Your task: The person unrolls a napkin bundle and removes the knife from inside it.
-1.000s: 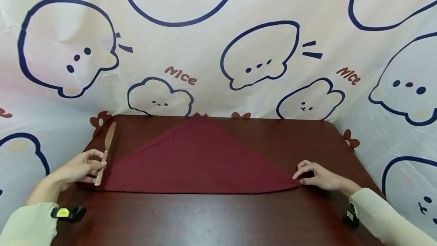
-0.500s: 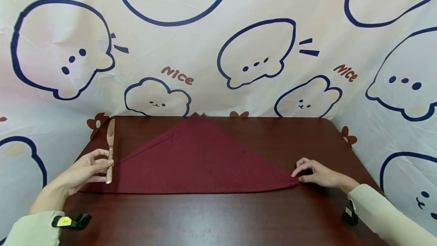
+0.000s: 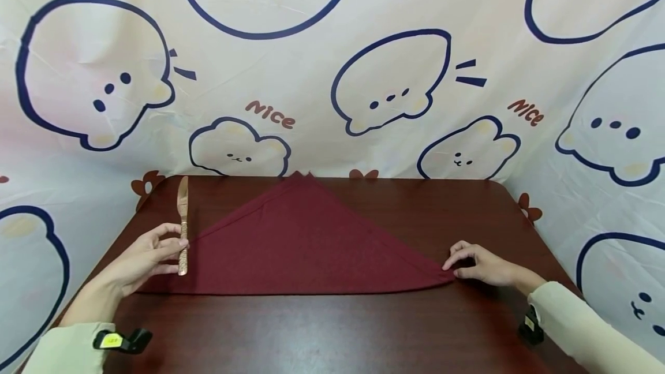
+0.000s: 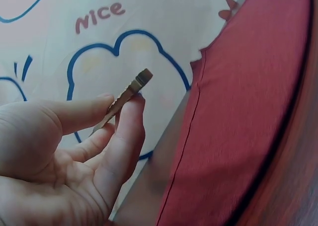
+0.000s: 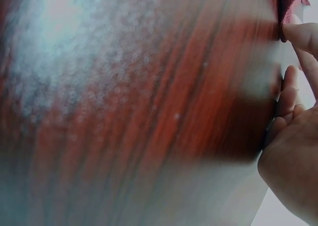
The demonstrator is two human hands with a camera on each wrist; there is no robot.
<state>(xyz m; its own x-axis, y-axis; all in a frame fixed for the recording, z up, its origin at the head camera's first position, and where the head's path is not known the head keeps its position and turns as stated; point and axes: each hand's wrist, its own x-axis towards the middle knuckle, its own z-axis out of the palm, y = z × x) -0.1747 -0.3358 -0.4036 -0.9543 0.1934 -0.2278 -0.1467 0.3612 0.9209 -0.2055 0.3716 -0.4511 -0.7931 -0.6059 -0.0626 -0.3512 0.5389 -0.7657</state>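
My left hand [image 3: 150,255] pinches a gold-coloured table knife [image 3: 182,206] by its textured handle, between thumb and fingers. In the head view the knife points away from me, blade at the far end, over the left part of a dark red cloth [image 3: 301,247]. The left wrist view shows the handle's butt [image 4: 144,77] sticking up past the fingertips. The cloth is folded into a triangle, its long straight edge towards me and its peak at the far table edge. My right hand [image 3: 480,264] pinches the cloth's right corner; in the right wrist view the corner [image 5: 290,7] sits at the thumb tip.
A glossy dark brown wooden table [image 3: 291,333] lies under the cloth. White fabric walls [image 3: 312,74] with blue cartoon outlines rise behind it and on both sides.
My left hand has carried the knife a little to the right, and the knife has turned from leaning right to nearly straight ahead. The right hand keeps its grip on the corner.
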